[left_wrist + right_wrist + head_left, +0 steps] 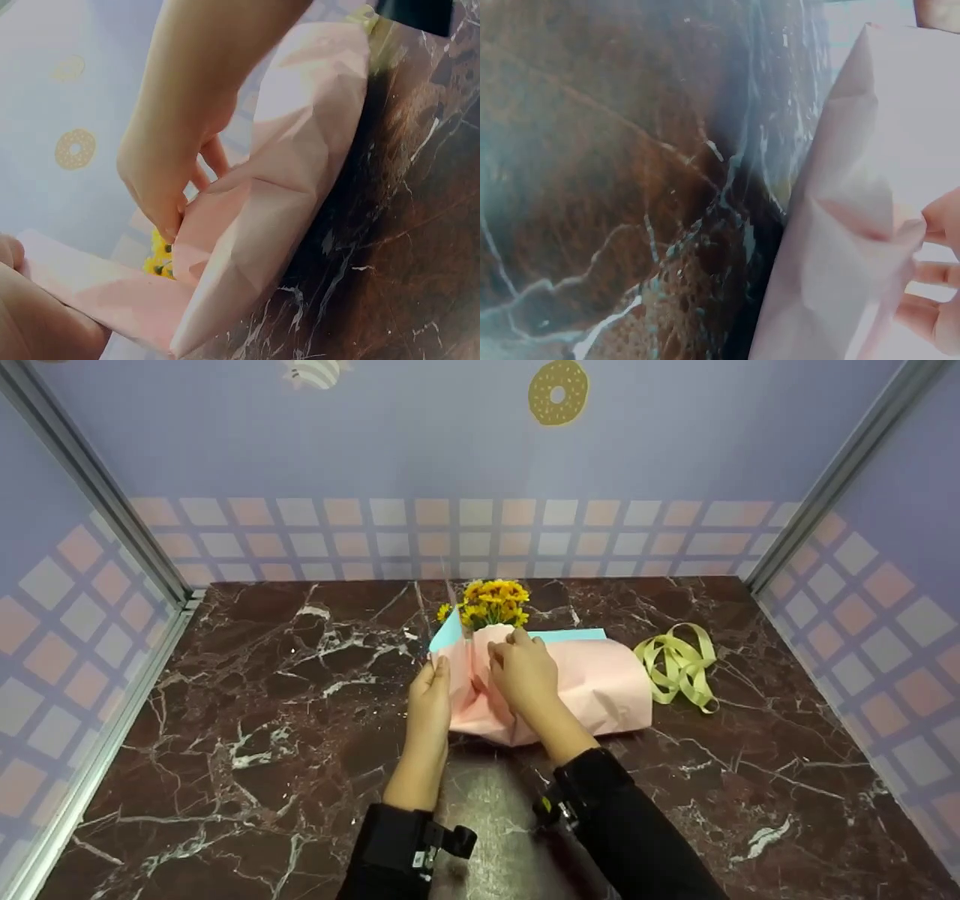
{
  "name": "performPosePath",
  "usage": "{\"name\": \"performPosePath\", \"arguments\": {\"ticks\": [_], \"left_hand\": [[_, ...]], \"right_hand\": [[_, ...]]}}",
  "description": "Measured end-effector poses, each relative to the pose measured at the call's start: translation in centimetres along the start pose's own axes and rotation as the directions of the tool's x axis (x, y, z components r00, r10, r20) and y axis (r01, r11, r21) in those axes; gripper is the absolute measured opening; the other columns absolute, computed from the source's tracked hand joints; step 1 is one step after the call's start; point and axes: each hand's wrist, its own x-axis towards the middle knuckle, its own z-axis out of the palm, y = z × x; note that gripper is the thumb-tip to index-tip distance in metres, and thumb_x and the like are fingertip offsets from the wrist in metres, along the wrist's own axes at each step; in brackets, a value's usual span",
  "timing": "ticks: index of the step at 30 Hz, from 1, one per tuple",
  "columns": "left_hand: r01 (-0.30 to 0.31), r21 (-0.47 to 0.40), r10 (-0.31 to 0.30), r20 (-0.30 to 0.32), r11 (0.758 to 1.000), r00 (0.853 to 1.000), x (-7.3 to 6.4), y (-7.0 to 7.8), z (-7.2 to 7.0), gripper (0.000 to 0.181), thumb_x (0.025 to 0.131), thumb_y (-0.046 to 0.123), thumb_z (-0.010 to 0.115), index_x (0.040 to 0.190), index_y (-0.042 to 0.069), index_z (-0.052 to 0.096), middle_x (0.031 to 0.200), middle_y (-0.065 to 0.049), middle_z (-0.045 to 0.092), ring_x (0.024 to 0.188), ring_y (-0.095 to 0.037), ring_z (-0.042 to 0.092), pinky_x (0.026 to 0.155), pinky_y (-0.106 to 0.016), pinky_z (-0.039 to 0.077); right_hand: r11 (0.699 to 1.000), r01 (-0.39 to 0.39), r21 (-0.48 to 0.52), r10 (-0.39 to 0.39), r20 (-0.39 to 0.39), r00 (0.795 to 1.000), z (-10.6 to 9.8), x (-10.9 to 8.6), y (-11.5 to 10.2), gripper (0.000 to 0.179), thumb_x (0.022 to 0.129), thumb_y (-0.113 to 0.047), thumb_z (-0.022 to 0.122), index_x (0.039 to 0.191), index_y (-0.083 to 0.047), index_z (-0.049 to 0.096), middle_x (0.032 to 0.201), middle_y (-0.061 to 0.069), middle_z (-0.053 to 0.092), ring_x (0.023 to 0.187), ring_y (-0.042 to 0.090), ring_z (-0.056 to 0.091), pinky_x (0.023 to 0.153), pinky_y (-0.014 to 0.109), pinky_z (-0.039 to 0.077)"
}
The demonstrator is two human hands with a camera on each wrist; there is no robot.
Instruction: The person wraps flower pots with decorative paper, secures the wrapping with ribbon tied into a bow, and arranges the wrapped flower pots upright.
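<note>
Pink wrapping paper (pixel 600 690) with a light blue inner side lies partly folded around a bunch of yellow flowers (pixel 495 604), whose heads show beyond its far edge. My left hand (pixel 430 705) holds the left part of the paper, thumb on the pink face. With curled fingers, my right hand (pixel 525 671) pinches the paper's upper edge just below the blooms. In the left wrist view, the right hand (pixel 172 157) reaches down to the paper edge beside the flowers. The right wrist view shows creased paper under the right hand's fingers (pixel 937 277). The stems are hidden by the paper.
A loose pale yellow-green ribbon (pixel 679 664) lies in loops right of the paper. Everything rests on a dark red marbled table (pixel 300 780). Patterned panels (pixel 465 532) border the table at the back and both sides.
</note>
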Motion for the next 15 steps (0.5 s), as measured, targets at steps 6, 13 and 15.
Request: {"name": "performPosePath", "arguments": {"ticks": [6,13,15], "left_hand": [[-0.031,0.059,0.026,0.088,0.998,0.996,0.4,0.5,0.2,0.035,0.104,0.016,0.044,0.122,-0.010,0.059,0.124,-0.025,0.060,0.119,-0.035,0.054,0.105,-0.044,0.039],[-0.010,0.104,-0.010,0.194,0.994,0.981,0.9,0.8,0.5,0.039,0.105,0.018,0.042,0.130,-0.009,0.055,0.126,-0.026,0.059,0.118,-0.038,0.055,0.103,-0.045,0.042],[-0.022,0.132,-0.005,0.202,0.991,0.979,1.1,0.9,0.5,0.039,0.105,0.018,0.043,0.129,-0.010,0.056,0.125,-0.025,0.060,0.119,-0.036,0.055,0.103,-0.044,0.041]], "right_hand": [[1.000,-0.023,0.000,0.023,0.000,1.000,0.0,0.1,-0.5,0.020,0.095,-0.029,0.062,0.103,-0.019,0.077,0.107,0.006,0.060,0.088,0.029,0.054,0.065,0.042,0.051],[1.000,-0.007,0.011,0.007,-0.002,1.000,-0.1,0.3,-0.3,0.021,0.095,-0.029,0.062,0.099,-0.018,0.079,0.102,0.008,0.060,0.088,0.029,0.055,0.068,0.044,0.051],[0.999,0.029,0.042,-0.029,0.009,1.000,-0.4,0.5,0.2,0.020,0.094,-0.027,0.063,0.093,-0.013,0.079,0.098,0.009,0.058,0.088,0.029,0.054,0.071,0.042,0.048]]}}
